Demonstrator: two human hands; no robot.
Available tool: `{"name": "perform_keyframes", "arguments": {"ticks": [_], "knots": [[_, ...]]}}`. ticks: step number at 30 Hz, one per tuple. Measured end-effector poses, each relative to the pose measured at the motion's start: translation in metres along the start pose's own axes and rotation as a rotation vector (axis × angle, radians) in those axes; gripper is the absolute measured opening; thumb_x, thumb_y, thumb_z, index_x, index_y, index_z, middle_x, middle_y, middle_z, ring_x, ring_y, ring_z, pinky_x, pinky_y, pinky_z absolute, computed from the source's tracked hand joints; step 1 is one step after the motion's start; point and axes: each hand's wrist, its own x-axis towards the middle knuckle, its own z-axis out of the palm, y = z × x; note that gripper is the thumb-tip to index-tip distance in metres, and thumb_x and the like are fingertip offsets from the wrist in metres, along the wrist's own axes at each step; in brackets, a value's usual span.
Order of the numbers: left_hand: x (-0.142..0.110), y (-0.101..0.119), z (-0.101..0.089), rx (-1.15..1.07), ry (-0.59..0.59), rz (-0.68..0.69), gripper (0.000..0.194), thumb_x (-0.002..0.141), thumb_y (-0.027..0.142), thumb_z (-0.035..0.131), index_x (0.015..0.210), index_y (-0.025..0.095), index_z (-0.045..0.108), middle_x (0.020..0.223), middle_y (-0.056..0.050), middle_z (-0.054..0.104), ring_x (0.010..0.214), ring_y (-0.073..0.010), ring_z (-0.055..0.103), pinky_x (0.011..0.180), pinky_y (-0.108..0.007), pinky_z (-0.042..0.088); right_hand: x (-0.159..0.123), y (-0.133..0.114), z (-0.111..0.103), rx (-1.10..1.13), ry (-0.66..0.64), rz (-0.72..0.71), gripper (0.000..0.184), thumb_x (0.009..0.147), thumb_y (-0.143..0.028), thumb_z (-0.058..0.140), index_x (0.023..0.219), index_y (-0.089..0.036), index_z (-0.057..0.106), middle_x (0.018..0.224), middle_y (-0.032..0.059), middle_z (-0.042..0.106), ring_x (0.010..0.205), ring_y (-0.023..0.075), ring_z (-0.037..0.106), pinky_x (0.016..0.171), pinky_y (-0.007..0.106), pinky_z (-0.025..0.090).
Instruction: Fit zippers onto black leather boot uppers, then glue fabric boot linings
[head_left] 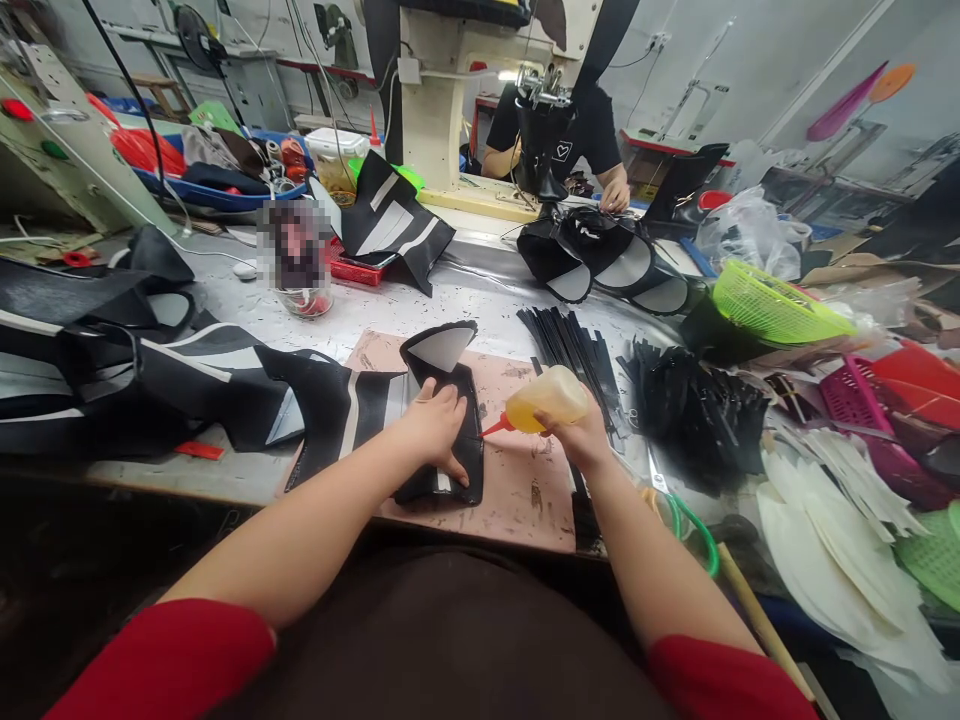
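Observation:
My right hand (574, 428) is wrapped around a soft squeeze bottle (551, 398) of yellow liquid. Its thin red nozzle points left, and the tip meets the right edge of a black leather piece (471, 450). Fingers spread, my left hand (437, 430) presses flat on that piece near its middle. The piece lies on a stained pink board (529, 490), with a pale-lined flap (440, 347) folded at its far end. More black leather with pale strips (337, 400) stretches to the left from under my left forearm.
Black strips (566, 350) and a dark bundle (690, 410) lie to the right, near green-handled scissors (690, 530). White sheets (832, 550) overhang the right side. Leather pieces (187, 380) are heaped left. Behind a sewing machine (431, 110) sits a person (600, 140).

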Motion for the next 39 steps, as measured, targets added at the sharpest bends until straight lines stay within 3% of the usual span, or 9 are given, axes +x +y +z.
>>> {"name": "perform_keyframes", "arguments": {"ticks": [9, 19, 26, 31, 36, 39], "knots": [[0.003, 0.001, 0.002, -0.001, -0.016, -0.007, 0.124, 0.045, 0.072, 0.063, 0.135, -0.003, 0.023, 0.14, -0.028, 0.025, 0.131, -0.0359, 0.016, 0.106, -0.049, -0.002, -0.018, 0.002, 0.001, -0.014, 0.087, -0.037, 0.059, 0.049, -0.041, 0.077, 0.097, -0.019, 0.05, 0.084, 0.0029, 0.057, 0.07, 0.0202, 0.059, 0.039, 0.026, 0.052], [0.005, 0.001, 0.005, -0.001, 0.001, -0.007, 0.127, 0.043, 0.077, 0.059, 0.136, -0.001, 0.022, 0.139, -0.028, 0.026, 0.131, -0.0363, 0.015, 0.105, -0.051, -0.002, -0.042, 0.008, -0.008, 0.019, 0.057, 0.022, 0.061, 0.049, -0.043, 0.077, 0.097, -0.018, 0.048, 0.081, 0.0034, 0.058, 0.068, 0.0204, 0.059, 0.04, 0.03, 0.051], [0.007, 0.002, 0.006, -0.013, -0.017, -0.016, 0.128, 0.043, 0.077, 0.06, 0.137, -0.001, 0.021, 0.14, -0.027, 0.025, 0.131, -0.0375, 0.013, 0.105, -0.051, -0.005, -0.058, 0.004, -0.013, -0.013, 0.044, -0.051, 0.054, 0.052, -0.04, 0.077, 0.094, -0.019, 0.05, 0.085, 0.0041, 0.061, 0.077, 0.0218, 0.06, 0.066, 0.04, 0.054], [0.008, 0.001, 0.007, -0.016, -0.02, -0.018, 0.129, 0.042, 0.079, 0.058, 0.137, 0.001, 0.02, 0.141, -0.026, 0.023, 0.132, -0.0371, 0.012, 0.105, -0.05, -0.005, -0.068, 0.006, -0.019, -0.099, 0.014, -0.077, 0.058, 0.051, -0.043, 0.076, 0.098, -0.019, 0.051, 0.089, 0.0065, 0.061, 0.083, 0.0245, 0.06, 0.072, 0.043, 0.052], [0.008, 0.0, 0.008, 0.014, -0.01, -0.006, 0.128, 0.043, 0.08, 0.055, 0.138, 0.001, 0.019, 0.142, -0.026, 0.023, 0.132, -0.036, 0.013, 0.105, -0.05, -0.005, -0.073, 0.011, -0.027, -0.215, -0.005, -0.206, 0.059, 0.053, -0.047, 0.075, 0.099, -0.019, 0.051, 0.088, 0.0071, 0.061, 0.081, 0.0246, 0.06, 0.07, 0.042, 0.053], [0.008, 0.0, 0.007, 0.03, -0.019, -0.005, 0.128, 0.045, 0.08, 0.053, 0.137, 0.0, 0.018, 0.141, -0.026, 0.023, 0.132, -0.0356, 0.014, 0.105, -0.05, -0.005, -0.07, 0.011, -0.027, -0.289, -0.029, -0.377, 0.055, 0.057, -0.043, 0.074, 0.101, -0.02, 0.05, 0.088, 0.0063, 0.061, 0.078, 0.0236, 0.061, 0.067, 0.041, 0.054]]}}
